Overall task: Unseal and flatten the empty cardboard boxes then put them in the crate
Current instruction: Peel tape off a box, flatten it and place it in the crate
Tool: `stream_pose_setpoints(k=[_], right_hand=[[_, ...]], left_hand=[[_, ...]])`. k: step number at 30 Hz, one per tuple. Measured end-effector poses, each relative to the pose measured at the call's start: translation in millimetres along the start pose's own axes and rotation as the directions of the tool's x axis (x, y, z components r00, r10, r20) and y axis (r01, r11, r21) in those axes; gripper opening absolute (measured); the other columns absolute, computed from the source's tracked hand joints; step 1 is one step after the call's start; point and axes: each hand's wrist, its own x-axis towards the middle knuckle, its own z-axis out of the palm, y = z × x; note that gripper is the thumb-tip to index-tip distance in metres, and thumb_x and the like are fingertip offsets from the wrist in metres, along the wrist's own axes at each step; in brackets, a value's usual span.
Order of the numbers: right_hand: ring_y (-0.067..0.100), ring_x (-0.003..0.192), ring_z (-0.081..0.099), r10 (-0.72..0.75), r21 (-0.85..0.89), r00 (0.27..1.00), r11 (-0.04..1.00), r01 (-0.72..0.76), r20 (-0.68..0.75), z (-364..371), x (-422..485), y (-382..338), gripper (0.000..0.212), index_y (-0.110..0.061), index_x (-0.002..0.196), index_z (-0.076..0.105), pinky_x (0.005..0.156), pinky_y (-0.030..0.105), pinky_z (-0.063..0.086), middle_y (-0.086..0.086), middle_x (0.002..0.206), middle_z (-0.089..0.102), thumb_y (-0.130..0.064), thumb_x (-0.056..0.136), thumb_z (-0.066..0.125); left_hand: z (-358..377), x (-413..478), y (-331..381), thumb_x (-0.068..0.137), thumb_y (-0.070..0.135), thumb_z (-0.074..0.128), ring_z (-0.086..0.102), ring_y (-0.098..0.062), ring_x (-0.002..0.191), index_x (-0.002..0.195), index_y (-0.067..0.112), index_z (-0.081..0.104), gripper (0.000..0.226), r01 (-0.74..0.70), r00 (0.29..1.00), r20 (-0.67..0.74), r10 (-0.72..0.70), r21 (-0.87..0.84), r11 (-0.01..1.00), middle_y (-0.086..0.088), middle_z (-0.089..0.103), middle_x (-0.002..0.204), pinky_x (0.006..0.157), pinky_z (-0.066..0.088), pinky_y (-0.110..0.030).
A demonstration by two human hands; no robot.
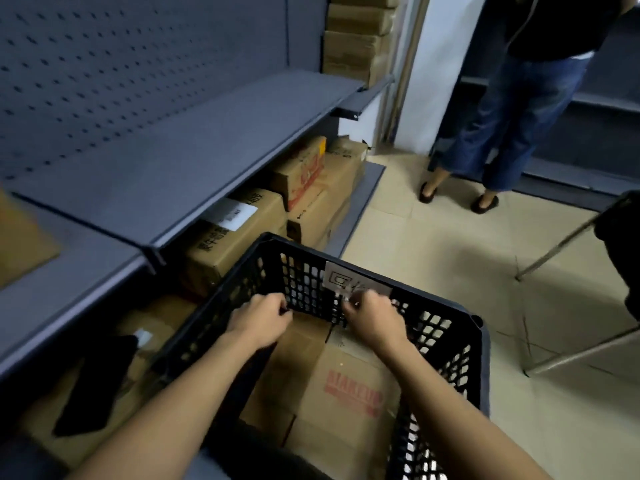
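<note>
One flattened cardboard box is lying lengthwise toward crate's far wall; left hand, right hand gripping its far edge.

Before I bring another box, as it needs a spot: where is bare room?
Free: the middle shelf, between pegboard and the box stack at its far end; the floor tiles between crate and the standing person. Crowded: the bottom shelf, packed with boxes; the crate, holding cardboard.

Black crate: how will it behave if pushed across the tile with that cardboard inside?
Probably stiff: the crate has a thick rim and lattice walls. Likely light: the contents visible are flattened cardboard. It looks wide, so on the smooth tile floor it should slide rather than tip.
</note>
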Motion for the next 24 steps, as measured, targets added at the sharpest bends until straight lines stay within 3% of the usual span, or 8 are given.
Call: stream_pose_setpoints(k=[4, 9, 13, 16, 20, 24], right_hand=[[0.032, 0.082, 0.067, -0.234, 0.085, 0.94, 0.961, 0.262, -0.248, -60.2, -29.1, -70.0, 0.041, -0.017, 0.086, 0.065, 0.067, 0.037, 0.054, 0.007, 0.083, 0.07, -0.052, 0.094, 0.046], [0.031, 0.092, 0.066, -0.453, 0.149, 0.753, 0.803, 0.577, -0.476, -118.8, -102.8, -184.8, 0.035, -0.021, 0.094, 0.067, 0.07, 0.038, 0.052, 0.0, 0.09, 0.073, -0.052, 0.093, 0.051], [0.023, 0.083, 0.063, -0.635, 0.192, 0.58, 0.573, 0.797, -0.511, -133.8, -176.9, -265.1, 0.026, -0.024, 0.089, 0.066, 0.064, 0.036, 0.047, -0.009, 0.075, 0.067, -0.045, 0.094, 0.053], [0.024, 0.081, 0.062, -0.721, 0.221, 0.48, 0.43, 0.875, -0.499, -129.5, -223.8, -316.5, 0.023, -0.026, 0.089, 0.066, 0.064, 0.037, 0.048, -0.008, 0.071, 0.065, -0.044, 0.093, 0.053], [0.031, 0.09, 0.063, -0.829, 0.195, 0.361, 0.305, 0.932, -0.427, -105.3, -271.5, -378.0, 0.023, -0.023, 0.093, 0.067, 0.067, 0.038, 0.049, -0.002, 0.081, 0.071, -0.042, 0.093, 0.054], [0.028, 0.091, 0.063, -0.905, 0.189, 0.299, 0.251, 0.949, -0.301, -64.2, -311.7, -432.1, 0.022, -0.025, 0.096, 0.066, 0.071, 0.038, 0.051, -0.001, 0.085, 0.07, -0.042, 0.094, 0.053]], left_hand=[[-69.6, -53.4, 0.6, 0.094, 0.051, 0.051, 0.062, -0.025, 0.108, 0.123, 0.036, 0.059, 0.034, -0.05, 0.989, -0.137, 0.045, -0.037, 0.998, 0.001, 0.065, 0.119, 0.088, 0.052, -0.037], [-151.8, -137.9, -31.8, 0.086, 0.043, 0.052, 0.065, -0.03, 0.101, 0.108, 0.031, 0.063, 0.027, -0.069, 0.922, -0.386, 0.008, -0.144, 0.987, -0.005, 0.068, 0.106, 0.082, 0.055, -0.04], [-201.8, -222.3, -80.4, 0.075, 0.056, 0.048, 0.066, -0.026, 0.093, 0.1, 0.032, 0.063, 0.038, -0.05, 0.824, -0.558, -0.101, -0.25, 0.967, -0.002, 0.068, 0.098, 0.083, 0.056, -0.041], [-225.1, -287.1, -118.4, 0.072, 0.061, 0.041, 0.067, -0.026, 0.092, 0.1, 0.036, 0.062, 0.043, -0.013, 0.722, -0.67, -0.171, -0.261, 0.965, 0.0, 0.071, 0.093, 0.081, 0.056, -0.04], [-240.5, -366.9, -170.9, 0.076, 0.047, 0.042, 0.063, -0.027, 0.087, 0.09, 0.035, 0.062, 0.026, 0.125, 0.592, -0.743, -0.314, -0.3, 0.946, 0.005, 0.067, 0.083, 0.076, 0.055, -0.041], [-236.4, -435.0, -222.1, 0.082, 0.048, 0.048, 0.065, -0.02, 0.089, 0.091, 0.033, 0.066, 0.026, 0.23, 0.442, -0.767, -0.465, -0.404, 0.885, 0.012, 0.069, 0.083, 0.079, 0.054, -0.039]])
